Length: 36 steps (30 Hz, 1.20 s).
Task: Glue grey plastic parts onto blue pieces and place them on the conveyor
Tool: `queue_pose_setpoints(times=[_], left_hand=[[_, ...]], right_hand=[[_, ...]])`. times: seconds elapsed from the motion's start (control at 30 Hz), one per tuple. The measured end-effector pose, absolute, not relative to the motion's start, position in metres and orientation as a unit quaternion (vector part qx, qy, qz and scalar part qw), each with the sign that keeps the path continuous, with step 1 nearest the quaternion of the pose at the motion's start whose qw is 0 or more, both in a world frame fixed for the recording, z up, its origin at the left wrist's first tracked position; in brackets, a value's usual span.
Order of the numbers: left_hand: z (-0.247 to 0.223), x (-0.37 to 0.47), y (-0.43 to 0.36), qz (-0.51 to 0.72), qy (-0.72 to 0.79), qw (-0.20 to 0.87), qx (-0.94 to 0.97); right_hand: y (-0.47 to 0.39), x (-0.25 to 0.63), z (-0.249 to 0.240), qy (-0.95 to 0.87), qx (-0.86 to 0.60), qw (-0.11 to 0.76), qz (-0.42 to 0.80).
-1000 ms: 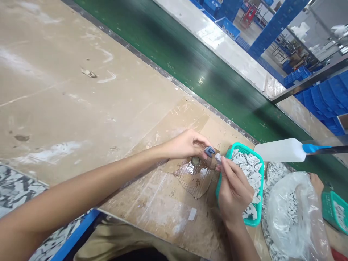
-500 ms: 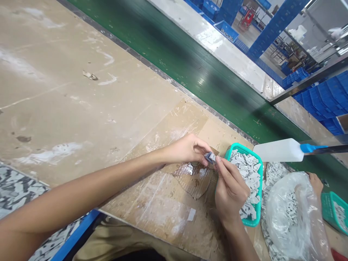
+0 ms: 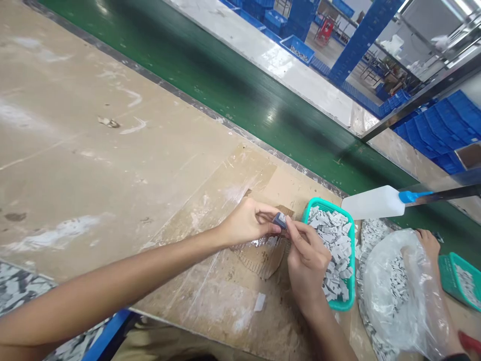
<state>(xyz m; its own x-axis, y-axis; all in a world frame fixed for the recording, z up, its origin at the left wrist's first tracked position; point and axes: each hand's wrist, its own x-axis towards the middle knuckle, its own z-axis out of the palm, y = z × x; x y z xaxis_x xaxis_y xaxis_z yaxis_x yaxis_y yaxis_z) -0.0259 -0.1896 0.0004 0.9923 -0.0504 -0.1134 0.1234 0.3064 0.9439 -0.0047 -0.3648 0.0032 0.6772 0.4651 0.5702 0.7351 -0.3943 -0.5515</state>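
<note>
My left hand (image 3: 248,220) is closed in a pinch on a small dark grey block (image 3: 279,219) with a lighter grey face. From the other side, the thumb and fingertips of my right hand (image 3: 308,258) are pressed together on the block's right end. Whether a separate light grey piece sits between them is too small to tell. Both hands are held over a worn scrap of corrugated cardboard (image 3: 263,263) with a shiny wet patch. Just right of my right hand stands a green basket (image 3: 351,265) full of flat light grey pieces (image 3: 332,235).
A white squeeze bottle (image 3: 374,203) with a blue nozzle lies beyond the basket. At right, a co-worker's hand (image 3: 428,245) is by a clear plastic bag (image 3: 379,291) of grey pieces. A green conveyor belt (image 3: 225,95) runs behind the table. A blue-rimmed bin (image 3: 107,336) sits lower left.
The view has shifted slightly, so the scene sits further left. Both hands stay together on the block, which is turned a little, with the right fingertips covering more of its light face.
</note>
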Motion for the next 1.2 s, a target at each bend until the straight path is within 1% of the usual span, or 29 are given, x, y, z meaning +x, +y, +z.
queue_pose_setpoints(times=[0.23, 0.37, 0.53, 0.63, 0.7, 0.77, 0.83, 0.93, 1.03, 1.07, 1.1, 1.2], left_hand=[[0.005, -0.026, -0.187, -0.071, 0.070, 0.774, 0.625], [0.003, -0.024, -0.183, -0.097, 0.072, 0.771, 0.625], [0.002, -0.022, -0.176, -0.104, 0.057, 0.740, 0.662], [0.002, -0.021, -0.172, -0.110, 0.035, 0.730, 0.674], [0.001, -0.021, -0.171, -0.100, 0.031, 0.727, 0.679], [0.001, -0.021, -0.171, -0.071, 0.031, 0.740, 0.668], [0.001, -0.022, -0.171, -0.051, 0.027, 0.787, 0.614], [0.000, -0.023, -0.168, -0.075, 0.041, 0.869, 0.487], [-0.001, -0.022, -0.162, -0.106, 0.078, 0.910, 0.394], [-0.002, -0.022, -0.160, -0.110, 0.088, 0.919, 0.368], [-0.002, -0.021, -0.159, -0.108, 0.099, 0.928, 0.343], [0.000, -0.019, -0.159, -0.089, 0.146, 0.937, 0.304]], right_hand=[[-0.359, -0.001, 0.003, -0.391, -0.810, 0.414, -0.142], [-0.357, 0.001, 0.003, -0.413, -0.807, 0.402, -0.127], [-0.355, 0.001, 0.001, -0.413, -0.813, 0.395, -0.115], [-0.354, 0.001, 0.003, -0.401, -0.815, 0.410, -0.083], [-0.354, 0.002, 0.006, -0.376, -0.816, 0.437, -0.038], [-0.355, 0.003, 0.010, -0.336, -0.815, 0.472, 0.012], [-0.356, 0.004, 0.014, -0.283, -0.813, 0.508, 0.045], [-0.358, 0.006, 0.020, -0.195, -0.797, 0.567, 0.074], [-0.362, 0.010, 0.031, -0.135, -0.778, 0.603, 0.116], [-0.365, 0.012, 0.036, -0.126, -0.783, 0.597, 0.124], [-0.370, 0.015, 0.042, -0.130, -0.800, 0.572, 0.127], [-0.389, 0.024, 0.058, -0.191, -0.867, 0.443, 0.125]])
